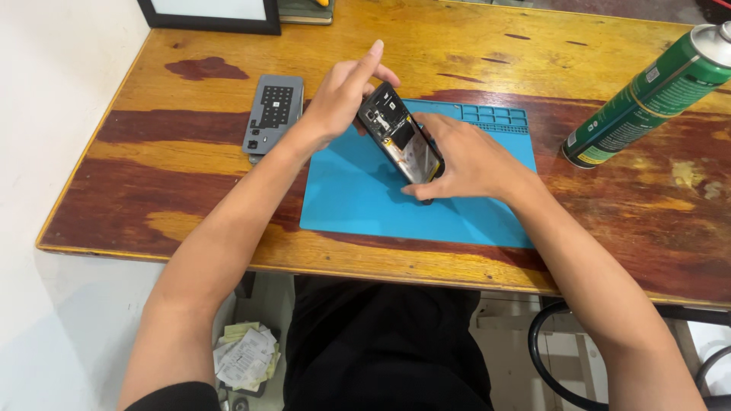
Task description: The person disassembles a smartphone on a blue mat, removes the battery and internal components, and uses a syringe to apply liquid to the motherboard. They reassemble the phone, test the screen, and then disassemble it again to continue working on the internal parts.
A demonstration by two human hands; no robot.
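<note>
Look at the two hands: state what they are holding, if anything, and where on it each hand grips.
Both hold an opened phone tilted above the blue mat: left hand at its upper end, right hand around its lower end and side edge.

Probably a repair workshop: blue work mat (pixel 358 198), spray can (pixel 647 95), wooden bench (pixel 190 144).

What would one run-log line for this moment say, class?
left hand: on opened phone, forefinger raised | right hand: holding phone tilted over blue mat | grey phone cover left of mat | green spray can lying right
</note>
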